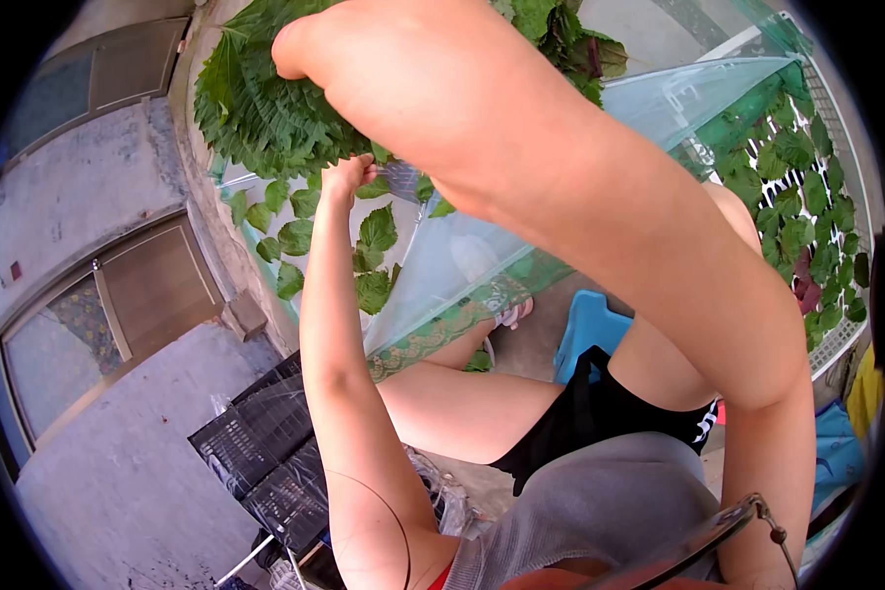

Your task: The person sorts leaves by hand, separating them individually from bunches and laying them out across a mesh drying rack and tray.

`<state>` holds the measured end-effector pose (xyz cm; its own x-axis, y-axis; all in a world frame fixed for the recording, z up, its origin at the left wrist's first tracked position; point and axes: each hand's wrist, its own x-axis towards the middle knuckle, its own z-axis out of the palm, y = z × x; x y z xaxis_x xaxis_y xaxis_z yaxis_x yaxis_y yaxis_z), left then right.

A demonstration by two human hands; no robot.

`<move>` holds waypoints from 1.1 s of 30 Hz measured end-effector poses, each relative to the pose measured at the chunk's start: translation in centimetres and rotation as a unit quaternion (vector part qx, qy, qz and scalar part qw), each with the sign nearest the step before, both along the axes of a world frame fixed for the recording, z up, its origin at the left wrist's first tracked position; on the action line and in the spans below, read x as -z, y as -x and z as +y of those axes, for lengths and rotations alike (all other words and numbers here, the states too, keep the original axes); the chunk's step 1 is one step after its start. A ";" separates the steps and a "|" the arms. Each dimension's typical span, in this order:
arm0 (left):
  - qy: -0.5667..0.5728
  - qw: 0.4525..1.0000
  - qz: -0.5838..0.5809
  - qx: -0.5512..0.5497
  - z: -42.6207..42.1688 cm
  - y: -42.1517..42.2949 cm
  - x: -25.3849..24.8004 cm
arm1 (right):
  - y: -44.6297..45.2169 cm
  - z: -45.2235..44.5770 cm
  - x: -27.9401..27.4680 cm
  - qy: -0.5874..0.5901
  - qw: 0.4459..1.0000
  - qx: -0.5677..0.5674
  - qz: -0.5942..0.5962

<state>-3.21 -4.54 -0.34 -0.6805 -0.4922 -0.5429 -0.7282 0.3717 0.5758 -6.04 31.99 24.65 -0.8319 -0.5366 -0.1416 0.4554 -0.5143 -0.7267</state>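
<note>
Close to the camera, my right hand (364,49) is closed on a thick bunch of green, jagged-edged perilla leaves (265,103); most of its fingers are out of sight. Just below the bunch's lower edge, my left hand (347,179) is pinched shut. Whatever its fingertips hold is too small to make out. Loose perilla leaves (376,228) lie spread on a pale surface behind and beside this hand. More leaves (560,34) show at the top, partly covered by my right forearm.
On the right, a white plastic crate (841,339) carries many scattered leaves. Clear plastic sheeting with a green lace border (462,329) stretches across the middle. A blue plastic stool (585,329) stands near my legs. Black wrapped material (265,452) lies at lower left, beside a wall.
</note>
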 end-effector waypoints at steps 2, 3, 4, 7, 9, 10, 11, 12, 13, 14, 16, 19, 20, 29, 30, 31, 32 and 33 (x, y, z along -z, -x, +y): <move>0.027 0.996 -0.023 -0.078 -0.5 0.0 -0.8 | 0.2 -0.1 0.0 0.010 0.999 -0.032 -0.023; 0.069 0.996 0.002 -0.052 -0.1 -0.2 -1.4 | 0.3 -0.1 0.0 0.006 0.999 -0.032 -0.018; 0.068 0.996 0.002 -0.051 -0.4 -0.3 -1.6 | 0.3 -0.1 0.0 0.003 0.999 -0.032 -0.015; 0.096 0.990 -0.009 -0.102 -1.2 -0.4 -1.9 | 0.3 0.0 -0.1 -0.009 0.999 -0.031 -0.005; 0.095 0.986 0.008 -0.133 -3.3 -0.7 -0.1 | 0.4 0.2 -0.3 -0.021 0.999 -0.032 -0.008; 0.095 0.982 0.025 -0.163 -4.4 -0.9 0.9 | 0.4 0.1 -0.3 -0.026 0.999 -0.033 -0.011; 0.095 0.982 0.025 -0.164 -3.4 -1.2 -0.3 | 0.4 0.1 -0.3 -0.031 0.999 -0.033 -0.013; 0.176 0.981 0.049 -0.066 -1.2 -1.8 -2.7 | 0.5 0.2 0.0 -0.030 0.999 -0.026 -0.001; 0.214 0.975 0.060 -0.016 -0.7 -1.9 -3.3 | 0.4 0.4 0.1 -0.026 0.999 -0.019 0.009; 0.254 0.964 0.072 0.032 -0.3 -2.0 -3.8 | 0.3 0.4 0.1 -0.023 0.999 -0.012 0.020; 0.527 0.842 -0.052 0.103 -1.9 -1.5 -2.4 | 0.4 0.2 0.2 -0.017 0.999 -0.004 0.035; 0.494 0.861 0.002 0.120 -0.2 -0.1 -3.4 | 0.3 0.0 0.1 -0.020 0.999 0.002 0.048; 0.457 0.877 0.040 0.142 1.4 0.2 -3.9 | 0.4 0.2 0.1 -0.022 0.998 0.001 0.052; 0.314 0.890 0.170 0.283 8.3 4.6 -0.1 | 0.5 0.4 -0.3 -0.114 0.993 0.007 0.029; 0.298 0.899 0.174 0.270 8.4 4.8 -0.4 | 0.3 0.1 0.6 -0.048 0.997 0.027 0.051; 0.267 0.913 0.181 0.250 8.2 4.8 -0.8 | 0.2 0.0 0.7 -0.015 0.997 0.039 0.061; 0.231 0.927 0.186 0.229 7.9 4.9 -1.4 | 0.0 0.0 0.9 0.019 0.996 0.050 0.071; 0.185 0.943 0.190 0.201 8.0 5.0 -2.1 | -0.3 -0.3 0.5 -0.018 0.994 0.083 0.071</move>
